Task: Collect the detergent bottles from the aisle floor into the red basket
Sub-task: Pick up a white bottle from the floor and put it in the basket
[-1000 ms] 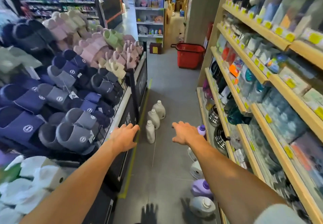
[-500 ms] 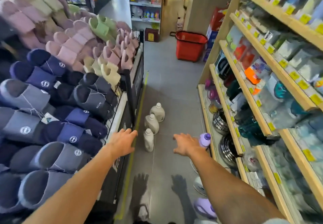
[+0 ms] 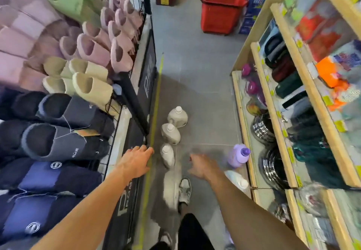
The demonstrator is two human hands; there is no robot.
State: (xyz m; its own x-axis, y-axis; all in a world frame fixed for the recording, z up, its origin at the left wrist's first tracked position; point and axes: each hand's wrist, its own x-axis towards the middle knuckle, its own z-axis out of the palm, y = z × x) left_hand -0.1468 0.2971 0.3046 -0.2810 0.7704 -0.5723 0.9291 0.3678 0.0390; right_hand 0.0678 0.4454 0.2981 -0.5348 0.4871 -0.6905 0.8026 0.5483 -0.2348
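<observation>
Three beige detergent bottles stand in a row on the grey aisle floor: a near one (image 3: 168, 155), a middle one (image 3: 170, 133) and a far one (image 3: 177, 116). A purple bottle (image 3: 238, 155) stands by the right shelf, and a pale bottle (image 3: 237, 180) lies just below it. The red basket (image 3: 221, 10) sits at the far end of the aisle. My left hand (image 3: 136, 161) reaches out open, left of the near beige bottle. My right hand (image 3: 201, 166) is open between that bottle and the purple one. Neither hand holds anything.
A slipper display rack (image 3: 134, 101) lines the left side, wooden shelves (image 3: 273, 111) with goods line the right. A yellow floor line (image 3: 156, 101) runs along the rack. My shoe (image 3: 184, 191) and dark trouser leg show below the hands.
I have walked forward down the aisle and the view has tilted down. The bottles and basket are closer, and both open hands have dropped toward the floor bottles.
</observation>
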